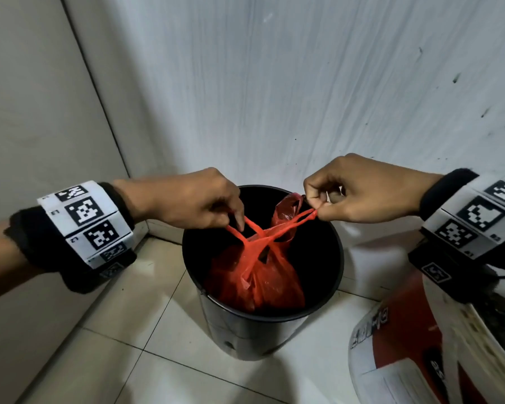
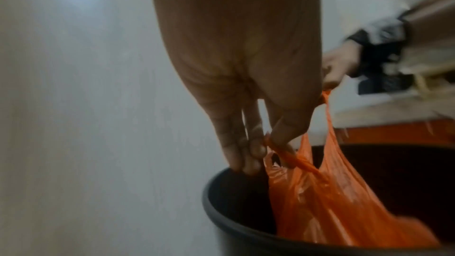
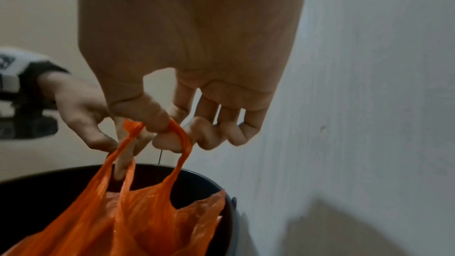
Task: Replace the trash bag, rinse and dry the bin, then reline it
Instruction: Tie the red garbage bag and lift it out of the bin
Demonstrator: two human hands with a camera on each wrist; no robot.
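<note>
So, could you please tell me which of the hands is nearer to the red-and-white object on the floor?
Right. The right hand pinches a bag handle above the bin's right rim, on the red-and-white object's side; the left hand holds the other handle over the opposite rim.

Dim indoor light, blurred wrist views

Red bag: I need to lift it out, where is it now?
In the head view, the red bag sits inside the black bin, handles pinched by left hand and right hand.
</note>
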